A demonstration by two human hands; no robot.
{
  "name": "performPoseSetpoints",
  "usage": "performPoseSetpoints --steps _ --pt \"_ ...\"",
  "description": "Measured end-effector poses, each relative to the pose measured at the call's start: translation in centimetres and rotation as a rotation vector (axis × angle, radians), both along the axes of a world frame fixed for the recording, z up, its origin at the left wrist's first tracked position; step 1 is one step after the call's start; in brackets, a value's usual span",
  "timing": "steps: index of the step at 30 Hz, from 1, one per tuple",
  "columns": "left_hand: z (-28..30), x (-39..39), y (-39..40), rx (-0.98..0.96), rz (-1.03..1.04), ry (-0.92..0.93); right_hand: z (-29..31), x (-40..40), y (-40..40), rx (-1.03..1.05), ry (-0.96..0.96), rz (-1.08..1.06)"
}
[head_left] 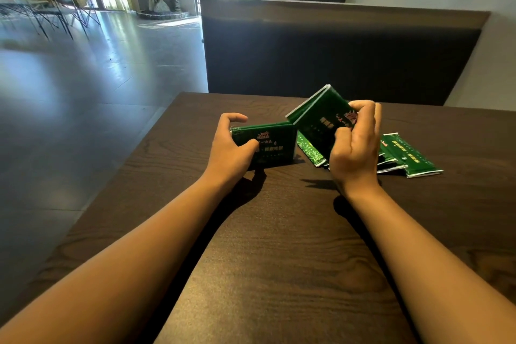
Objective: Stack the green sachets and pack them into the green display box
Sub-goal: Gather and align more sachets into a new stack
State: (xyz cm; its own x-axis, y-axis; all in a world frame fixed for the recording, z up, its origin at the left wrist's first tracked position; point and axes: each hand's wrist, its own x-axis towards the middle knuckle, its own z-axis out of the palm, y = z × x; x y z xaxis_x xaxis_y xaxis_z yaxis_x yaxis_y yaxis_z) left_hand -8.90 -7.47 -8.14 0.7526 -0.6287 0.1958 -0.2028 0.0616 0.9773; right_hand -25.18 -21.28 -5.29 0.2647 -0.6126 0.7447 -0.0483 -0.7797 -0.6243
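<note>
A: What is the biggest thing here?

B: A dark wood-grain tabletop [279, 246], with a dark upholstered bench back [335, 58] beyond its far edge. To the left a grey polished floor [69, 78] runs back to chairs and bright windows.

A: And where is the box?

B: The green display box [268, 145] stands on the tabletop left of centre, its long printed face toward the camera. The left hand [231, 148] holds its left end, thumb on the front face, fingers curled over the top.

A: Can its printing be read?

B: Only partly. There is a small red and white emblem near the top and pale rows of Chinese characters below it, too blurred to read.

A: What is the other hand doing?

B: The right hand [354, 142] grips a stack of green sachets [318, 117], fingers over its far end and thumb on the near face. The stack is tilted, its lower left corner just above the box's right end, silver edges showing along the top.

A: Any label on it?

B: The same red emblem by the fingers and a line of pale characters, illegible.

A: Anything smaller?

B: Loose sachets [410, 156] lie flat on the tabletop right of the hand, overlapping, green with silver edges. One sachet [310, 149] with a pale cloud pattern lies between box and hand.
</note>
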Motion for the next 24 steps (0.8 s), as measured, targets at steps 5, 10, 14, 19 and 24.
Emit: performPoseSetpoints --steps 5,10,14,19,24 --pt "1.0 -0.8 0.2 -0.026 -0.073 0.118 -0.4 0.7 1.1 -0.152 0.250 0.020" --pt "1.1 -1.3 0.4 -0.028 -0.155 0.136 -1.7 1.2 1.3 -0.290 0.696 -0.002" --pt "0.8 -1.2 0.4 0.038 -0.141 -0.126 -1.8 1.3 1.5 -0.198 0.625 0.117" --pt "0.5 -0.9 0.4 0.041 -0.150 -0.258 -1.9 1.1 1.8 -0.090 0.627 0.343" --pt "0.2 -0.6 0.2 0.028 -0.069 -0.290 -1.6 1.3 1.8 -0.017 0.505 0.285"
